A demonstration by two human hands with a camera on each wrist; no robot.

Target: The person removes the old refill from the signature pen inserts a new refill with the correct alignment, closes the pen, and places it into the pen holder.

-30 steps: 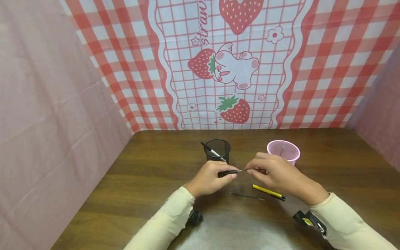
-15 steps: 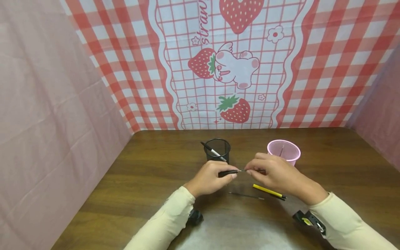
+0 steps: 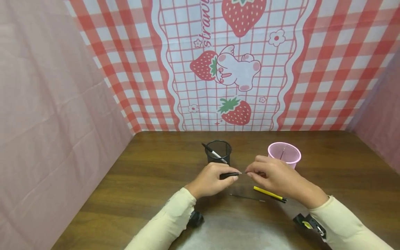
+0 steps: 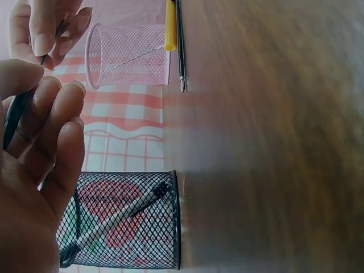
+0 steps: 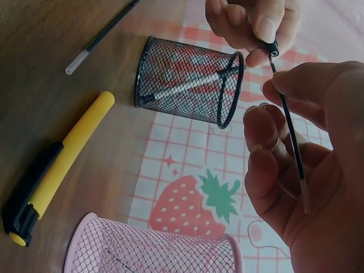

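My left hand (image 3: 207, 180) grips a black pen barrel (image 3: 229, 175), its open end facing right. Between the thumb and fingers of my right hand (image 3: 278, 177) is a thin dark pen refill (image 5: 292, 133) with a pale, clear tail lying across the palm. The refill's front end meets the mouth of the barrel, as the right wrist view shows. Below both hands, a second refill (image 3: 247, 198) lies on the table. Near it is a yellow tube with a black clip (image 5: 71, 153). Most of the barrel is hidden by my left fingers.
Behind my left hand stands a black mesh cup (image 3: 218, 152) with a white and black pen (image 3: 215, 153) leaning in it. A pink mesh cup (image 3: 284, 152) holding a thin stick stands behind my right hand. A checked strawberry cloth (image 3: 237, 69) hangs at the table's back edge.
The head view has shifted slightly, so everything sits a little lower in it. Both hands keep their holds on the barrel and refill, with barely any movement.
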